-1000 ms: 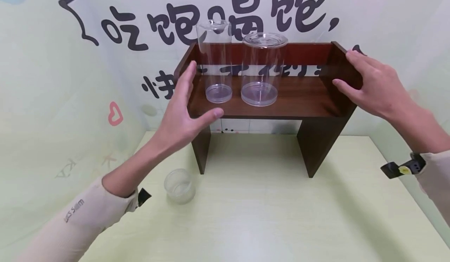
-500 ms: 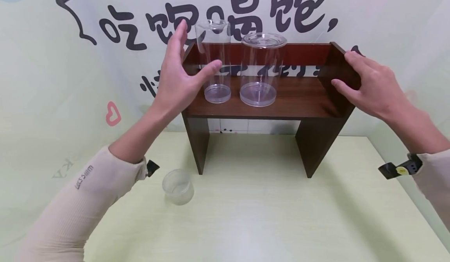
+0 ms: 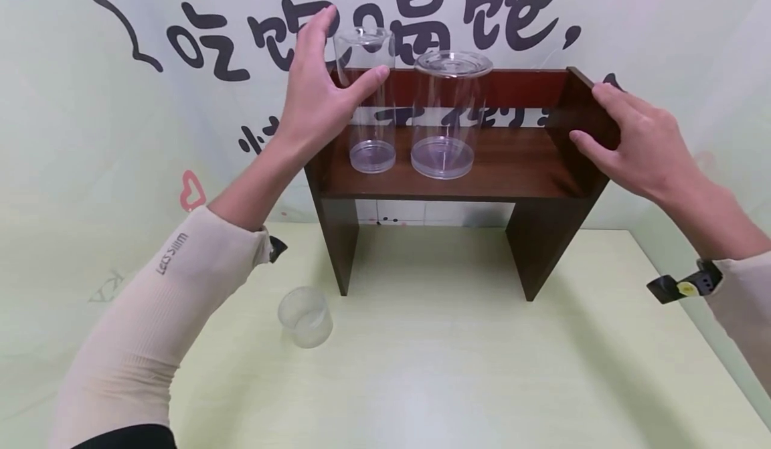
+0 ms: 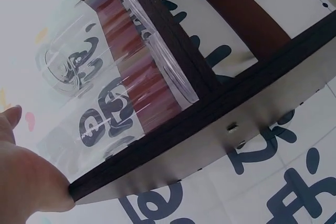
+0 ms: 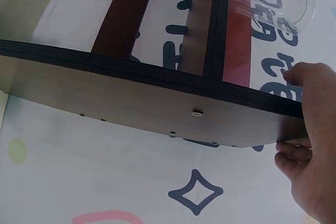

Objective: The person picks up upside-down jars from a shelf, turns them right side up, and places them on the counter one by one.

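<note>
A dark brown wooden desk shelf (image 3: 524, 174) stands on the table. On its upper board, two clear plastic jars stand side by side: a tall narrow one (image 3: 372, 158) at the left and a wider, shorter one (image 3: 444, 118) beside it. My left hand (image 3: 316, 98) is raised at the narrow jar, fingers and thumb spread; the thumb overlaps the jar in the head view. In the left wrist view, that hand (image 4: 29, 179) is at the top of the left side panel. My right hand (image 3: 644, 148) grips the right side panel (image 5: 252, 124), thumb inside and fingers outside.
A small clear round container (image 3: 305, 322) is on the pale table (image 3: 434, 369), in front of the shelf's left leg. Behind the shelf hangs a light backdrop (image 3: 223, 121) with large black lettering.
My left hand has risen from in front of the shelf's left side to the narrow jar's upper part. My right hand stays on the right panel, and the jars have not moved.
</note>
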